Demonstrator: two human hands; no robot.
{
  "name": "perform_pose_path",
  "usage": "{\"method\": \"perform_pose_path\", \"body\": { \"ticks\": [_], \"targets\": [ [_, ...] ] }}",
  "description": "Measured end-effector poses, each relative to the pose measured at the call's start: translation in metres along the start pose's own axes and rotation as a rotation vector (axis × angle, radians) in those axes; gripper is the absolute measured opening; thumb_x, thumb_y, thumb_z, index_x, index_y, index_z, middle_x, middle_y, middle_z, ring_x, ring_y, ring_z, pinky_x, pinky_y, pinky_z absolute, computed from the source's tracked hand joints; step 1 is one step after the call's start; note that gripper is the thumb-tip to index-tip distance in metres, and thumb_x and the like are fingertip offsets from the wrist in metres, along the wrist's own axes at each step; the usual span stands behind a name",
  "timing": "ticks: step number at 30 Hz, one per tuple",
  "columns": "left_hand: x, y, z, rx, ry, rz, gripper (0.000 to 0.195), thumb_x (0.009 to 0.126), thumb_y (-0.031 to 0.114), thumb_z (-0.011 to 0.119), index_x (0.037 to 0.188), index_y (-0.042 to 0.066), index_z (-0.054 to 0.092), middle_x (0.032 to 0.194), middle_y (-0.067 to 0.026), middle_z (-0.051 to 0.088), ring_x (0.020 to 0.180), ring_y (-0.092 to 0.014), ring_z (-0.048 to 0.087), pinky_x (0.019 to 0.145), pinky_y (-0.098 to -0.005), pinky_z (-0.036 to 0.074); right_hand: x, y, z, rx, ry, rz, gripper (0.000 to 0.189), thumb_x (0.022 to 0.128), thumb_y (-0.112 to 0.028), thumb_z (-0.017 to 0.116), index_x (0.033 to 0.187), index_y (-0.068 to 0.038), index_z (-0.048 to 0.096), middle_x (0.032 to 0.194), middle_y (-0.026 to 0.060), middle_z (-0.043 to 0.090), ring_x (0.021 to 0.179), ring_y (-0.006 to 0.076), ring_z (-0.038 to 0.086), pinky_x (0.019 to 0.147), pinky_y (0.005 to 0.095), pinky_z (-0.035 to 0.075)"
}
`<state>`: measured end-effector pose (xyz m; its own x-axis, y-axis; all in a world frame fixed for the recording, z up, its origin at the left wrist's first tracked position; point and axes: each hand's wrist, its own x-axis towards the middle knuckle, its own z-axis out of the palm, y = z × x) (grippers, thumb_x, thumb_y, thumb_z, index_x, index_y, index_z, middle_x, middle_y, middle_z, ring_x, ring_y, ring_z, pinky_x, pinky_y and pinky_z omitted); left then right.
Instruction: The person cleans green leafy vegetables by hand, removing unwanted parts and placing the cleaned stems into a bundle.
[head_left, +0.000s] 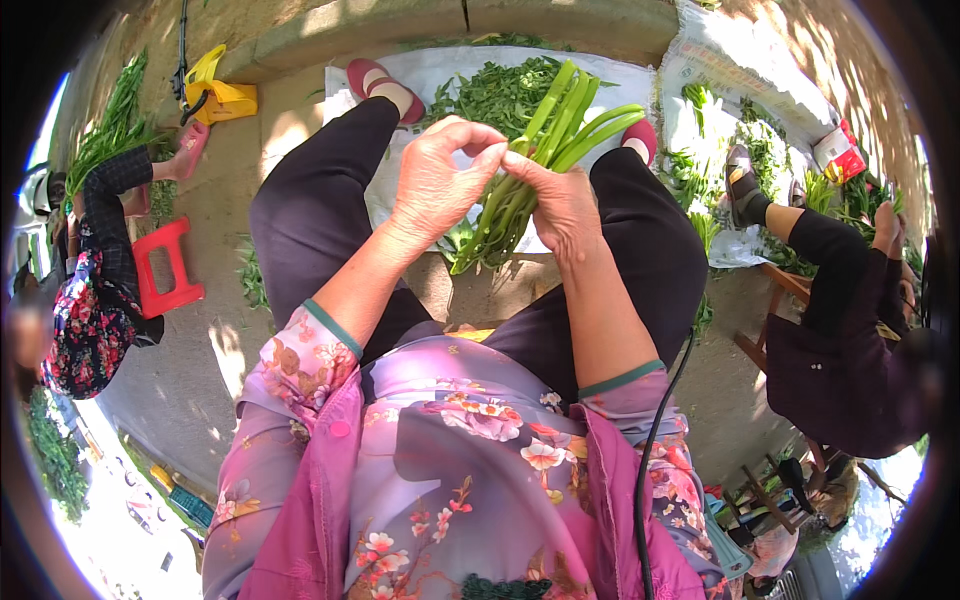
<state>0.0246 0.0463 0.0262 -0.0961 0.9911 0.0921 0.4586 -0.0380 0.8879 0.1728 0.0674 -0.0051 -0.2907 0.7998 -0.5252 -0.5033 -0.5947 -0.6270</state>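
Observation:
A bunch of green leafy-vegetable stems (564, 112) is held in my right hand (561, 204), above the ground between my knees. Its thick pale-green stalks point away to the upper right, and thinner tips hang down toward me. My left hand (444, 174) is close on the left, thumb and forefinger curled together, their tips meeting my right thumb beside the stems. Whether a thin strand lies between those fingertips is too small to tell. Beyond my hands, a heap of loose green leaves (504, 91) lies on a white plastic sheet (390, 161) by my red shoes.
To the left stand a red plastic stool (166, 268) and a yellow bag (222, 96); a person there has long greens. On the right, another person sits by bundles of greens (697, 176) on a white woven sack (739, 67). A black cable (651, 457) runs down my right side.

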Motion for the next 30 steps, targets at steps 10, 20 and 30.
{"method": "perform_pose_path", "body": {
  "ticks": [10, 20, 30],
  "targets": [
    [0.012, 0.011, 0.006, 0.348, 0.009, 0.078, 0.017, 0.072, 0.020, 0.076, 0.081, 0.007, 0.070, 0.073, -0.0033, 0.063, 0.065, -0.014, 0.060, 0.061, -0.0261, 0.048, -0.009, 0.002, 0.013, -0.029, 0.071, -0.053, 0.018, 0.075, 0.004, 0.069, 0.091, -0.002, 0.065, 0.085, 0.0032, 0.064, 0.075, 0.0105, 0.059, 0.067, 0.0257, 0.047],
    [0.013, 0.012, 0.006, 0.447, -0.021, 0.066, 0.011, 0.074, 0.020, 0.069, 0.073, 0.009, 0.069, 0.068, -0.0035, 0.062, 0.062, -0.016, 0.061, 0.057, -0.0280, 0.048, -0.007, 0.008, 0.014, -0.099, 0.123, -0.068, 0.020, 0.074, -0.001, 0.071, 0.092, -0.001, 0.064, 0.086, 0.0023, 0.064, 0.075, 0.0094, 0.058, 0.066, 0.0250, 0.046],
    [0.016, 0.007, 0.015, 0.597, 0.051, 0.309, 0.013, 0.066, 0.016, 0.065, 0.059, 0.008, 0.057, 0.060, -0.0039, 0.056, 0.062, -0.024, 0.058, 0.060, -0.0344, 0.046, -0.006, 0.010, 0.015, -0.234, 0.168, -0.049, 0.021, 0.075, -0.009, 0.073, 0.092, -0.002, 0.063, 0.086, 0.0007, 0.062, 0.072, 0.0080, 0.055, 0.061, 0.0259, 0.044]
  ]
}}
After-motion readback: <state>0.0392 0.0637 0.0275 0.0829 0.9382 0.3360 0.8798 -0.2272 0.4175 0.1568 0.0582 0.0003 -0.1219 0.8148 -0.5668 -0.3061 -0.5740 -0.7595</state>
